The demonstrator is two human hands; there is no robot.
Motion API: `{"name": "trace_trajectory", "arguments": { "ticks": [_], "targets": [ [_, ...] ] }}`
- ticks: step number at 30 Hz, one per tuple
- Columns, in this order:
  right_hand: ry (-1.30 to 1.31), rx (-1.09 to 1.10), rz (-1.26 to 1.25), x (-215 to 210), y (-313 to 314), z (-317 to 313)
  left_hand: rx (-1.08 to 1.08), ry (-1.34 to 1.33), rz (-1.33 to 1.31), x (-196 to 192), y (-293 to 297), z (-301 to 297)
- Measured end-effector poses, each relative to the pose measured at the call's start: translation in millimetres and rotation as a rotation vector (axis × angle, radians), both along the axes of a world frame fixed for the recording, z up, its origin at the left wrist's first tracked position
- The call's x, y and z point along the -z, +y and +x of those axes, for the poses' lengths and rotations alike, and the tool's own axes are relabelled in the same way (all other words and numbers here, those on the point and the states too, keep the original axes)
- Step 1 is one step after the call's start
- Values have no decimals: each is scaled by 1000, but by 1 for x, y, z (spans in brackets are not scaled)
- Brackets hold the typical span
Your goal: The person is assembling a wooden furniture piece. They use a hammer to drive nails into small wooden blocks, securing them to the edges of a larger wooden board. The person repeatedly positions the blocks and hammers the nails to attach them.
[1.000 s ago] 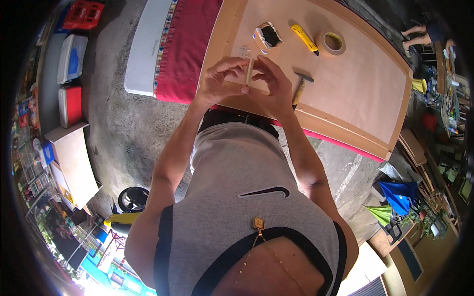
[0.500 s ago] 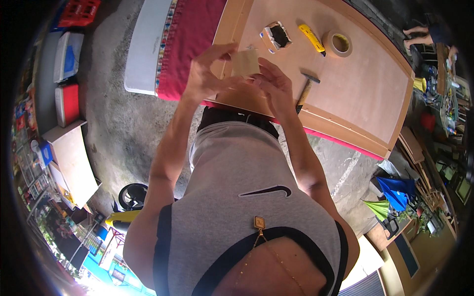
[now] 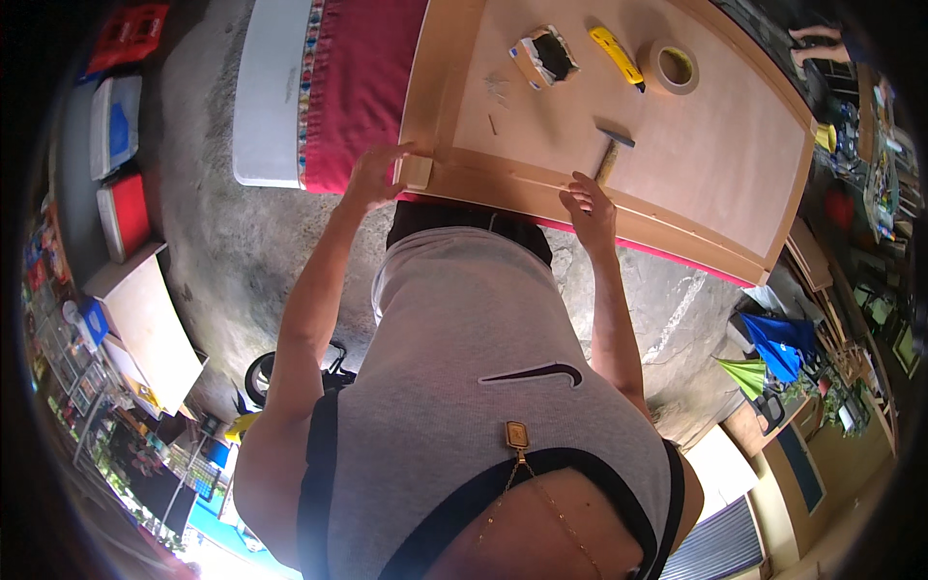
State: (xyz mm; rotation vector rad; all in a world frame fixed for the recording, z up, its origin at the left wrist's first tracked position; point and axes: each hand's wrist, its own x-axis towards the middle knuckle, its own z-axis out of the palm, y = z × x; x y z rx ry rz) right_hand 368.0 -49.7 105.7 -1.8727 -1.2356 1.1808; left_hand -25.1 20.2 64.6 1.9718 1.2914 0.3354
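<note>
At the near left corner of the framed wooden panel (image 3: pixel 541 126), a small pale wooden block (image 3: pixel 416 172) lies on the frame. My left hand (image 3: pixel 375 179) grips its left side, with thumb and fingers at its edges. My right hand (image 3: pixel 592 206) is at the near rail, over the handle end of a hammer (image 3: pixel 608 162). Its fingers are loosely bent and apart, and the hand hides the lower handle. The hammer lies on the panel with its head pointing away from me. Several small nails (image 3: pixel 496 90) are scattered on the panel's left half.
Farther back on the panel are a small open carton (image 3: pixel 546 58) with dark contents, a yellow utility knife (image 3: pixel 616 56) and a roll of tan tape (image 3: pixel 671 67). A maroon cloth (image 3: pixel 362 87) covers the table under the panel. Concrete floor (image 3: pixel 232 251) surrounds it.
My left hand has brought the block down from above the panel onto its near left corner. My right hand has left the block and moved right to the hammer's handle.
</note>
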Motion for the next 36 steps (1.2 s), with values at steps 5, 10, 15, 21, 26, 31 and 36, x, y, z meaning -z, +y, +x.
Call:
{"name": "trace_trajectory", "arguments": {
  "ticks": [5, 10, 15, 21, 26, 31, 36],
  "targets": [
    [93, 116, -34, 7, -18, 5, 73, 135, 182, 16, -7, -4],
    [-26, 134, -78, 13, -35, 12, 52, 88, 210, 34, -21, -3],
    [-51, 157, 4, -1, -39, 15, 47, 99, 437, 25, -15, 4],
    [-72, -6, 218, -23, -40, -4, -48, -84, 263, -20, -16, 71],
    [420, 17, 103, -37, -42, -15, -26, -190, 147, -67, -38, 166],
    [30, 26, 435, -59, -42, -17, -118, -145, -55, -41, -60, 197],
    [-148, -234, 757, -90, -27, -15, 14, -188, -226, -42, -38, 252]
  ]
}}
